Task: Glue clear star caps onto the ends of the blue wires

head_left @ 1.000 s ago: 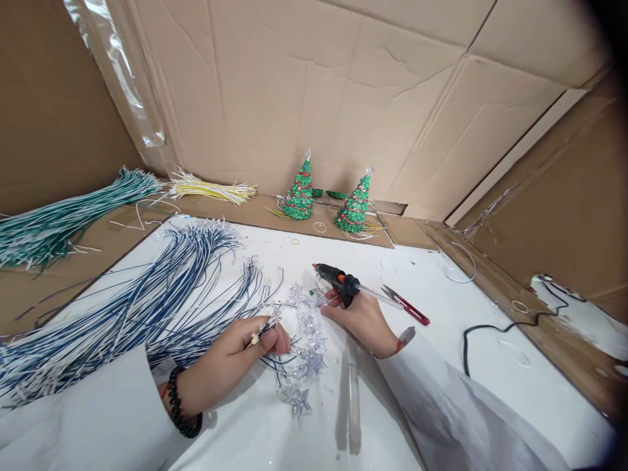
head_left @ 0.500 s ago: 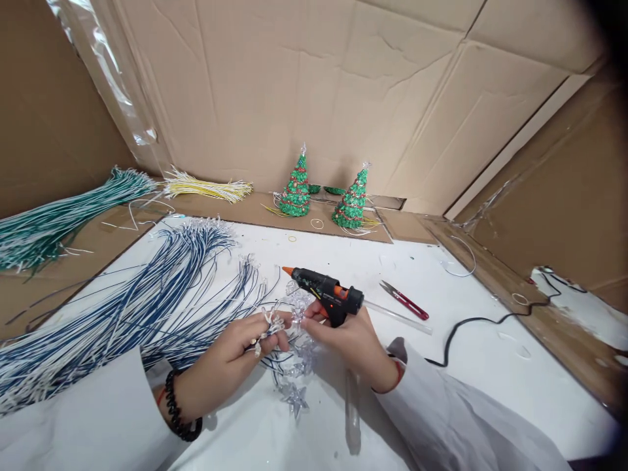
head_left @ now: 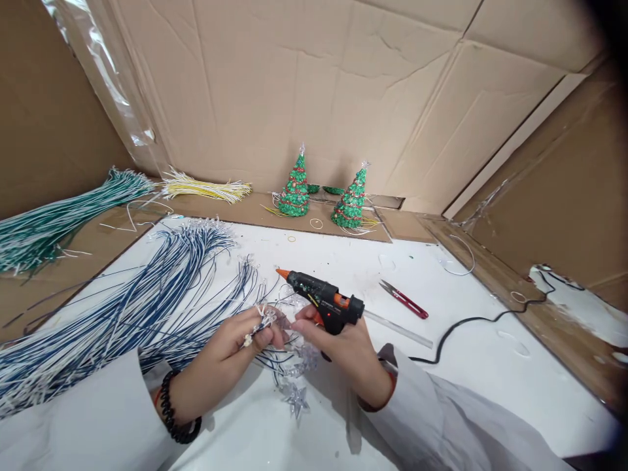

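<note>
a worker's right hand (head_left: 343, 343), clamped on a black glue gun (head_left: 321, 302), has swung its orange nozzle leftward over the past second, off the red snips (head_left: 405, 300) and toward the clear plastic star (head_left: 262, 322) pinched in the left hand (head_left: 235, 350); both hands now nearly touch above the white tabletop (head_left: 490, 386), suggesting gluing is imminent, beside blue-and-white wires (head_left: 122, 314)
</note>
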Available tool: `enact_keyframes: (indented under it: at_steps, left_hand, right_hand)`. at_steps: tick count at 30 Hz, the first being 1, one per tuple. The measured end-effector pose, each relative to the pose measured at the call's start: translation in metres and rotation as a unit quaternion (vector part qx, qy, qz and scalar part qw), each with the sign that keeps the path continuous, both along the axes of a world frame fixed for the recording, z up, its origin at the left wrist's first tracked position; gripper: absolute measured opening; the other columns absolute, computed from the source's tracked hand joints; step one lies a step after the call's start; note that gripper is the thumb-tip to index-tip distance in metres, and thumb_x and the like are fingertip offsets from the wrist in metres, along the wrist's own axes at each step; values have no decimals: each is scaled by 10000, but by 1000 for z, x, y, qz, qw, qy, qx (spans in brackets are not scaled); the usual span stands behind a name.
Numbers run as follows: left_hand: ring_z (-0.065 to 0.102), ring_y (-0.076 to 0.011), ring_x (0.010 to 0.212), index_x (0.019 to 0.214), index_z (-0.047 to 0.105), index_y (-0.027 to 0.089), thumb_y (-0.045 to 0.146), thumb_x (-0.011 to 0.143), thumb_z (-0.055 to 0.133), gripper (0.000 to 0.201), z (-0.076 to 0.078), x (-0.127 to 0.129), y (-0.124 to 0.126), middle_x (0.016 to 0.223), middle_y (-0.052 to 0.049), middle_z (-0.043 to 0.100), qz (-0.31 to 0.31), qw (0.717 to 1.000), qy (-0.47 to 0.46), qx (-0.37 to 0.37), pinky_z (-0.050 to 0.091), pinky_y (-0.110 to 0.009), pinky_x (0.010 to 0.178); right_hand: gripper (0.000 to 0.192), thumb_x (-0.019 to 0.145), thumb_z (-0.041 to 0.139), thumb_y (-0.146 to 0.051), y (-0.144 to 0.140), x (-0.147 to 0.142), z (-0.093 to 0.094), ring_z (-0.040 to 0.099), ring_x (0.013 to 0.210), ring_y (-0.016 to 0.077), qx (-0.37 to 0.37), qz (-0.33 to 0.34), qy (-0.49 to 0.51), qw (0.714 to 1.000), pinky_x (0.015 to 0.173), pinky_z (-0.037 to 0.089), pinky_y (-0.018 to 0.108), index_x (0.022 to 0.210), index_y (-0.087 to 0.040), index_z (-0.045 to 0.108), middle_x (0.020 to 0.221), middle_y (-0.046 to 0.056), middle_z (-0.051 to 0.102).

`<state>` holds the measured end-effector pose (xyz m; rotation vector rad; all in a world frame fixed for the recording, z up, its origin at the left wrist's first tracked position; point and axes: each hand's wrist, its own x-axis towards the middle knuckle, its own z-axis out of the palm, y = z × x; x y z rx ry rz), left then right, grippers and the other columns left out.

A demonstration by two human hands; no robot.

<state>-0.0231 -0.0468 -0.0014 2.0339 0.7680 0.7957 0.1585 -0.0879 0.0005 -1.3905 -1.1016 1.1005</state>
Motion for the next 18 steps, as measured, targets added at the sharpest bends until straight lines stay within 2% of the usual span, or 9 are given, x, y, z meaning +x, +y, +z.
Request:
enact_keyframes:
  at_steps: [3, 6, 9, 13, 18]
  left_hand:
    - [574, -154, 867, 737, 644, 187, 287, 902, 444, 278, 5, -1, -2, 900, -23, 644, -1, 1000, 6, -14, 418, -214, 794]
    - [573, -156, 954, 765, 671, 194, 274, 897, 455, 265, 9, -2, -3, 1020, -24, 643, 6, 1000, 11, -26, 411, -211, 839]
    - [574, -168, 979, 758, 673, 194, 294, 890, 466, 265, 8, -2, -2, 980, -26, 662, 19, 999, 9, -39, 406, -224, 865]
    - [585, -183, 949, 754, 666, 187, 333, 888, 463, 283, 5, -3, 1, 964, -35, 669, 30, 997, 3, -66, 420, -248, 853]
    - [572, -187, 967, 758, 665, 190, 341, 881, 475, 272, 5, -4, 1, 948, -33, 662, 30, 997, -4, -77, 417, -243, 857]
  right_hand:
    - [235, 602, 735, -329, 5, 22, 6, 608, 713, 188, 31, 15, 3, 999, 683, 496, 309, 750, -156, 676, 784, 54, 684]
    - [241, 543, 771, -291, 11, 45, 10, 596, 657, 175, 37, 45, -17, 998, 633, 486, 288, 717, -148, 683, 718, 46, 678]
    - [192, 568, 745, -316, 15, 58, 15, 551, 568, 137, 31, 40, -53, 997, 575, 465, 258, 609, -151, 656, 606, 16, 631]
    - [232, 491, 779, -318, 13, 59, 16, 510, 522, 132, 13, 25, -96, 995, 523, 449, 257, 528, -168, 606, 525, -9, 580]
    - [210, 535, 744, -318, 10, 53, 8, 523, 535, 137, -3, 32, -117, 993, 519, 446, 262, 619, -162, 632, 582, 9, 610]
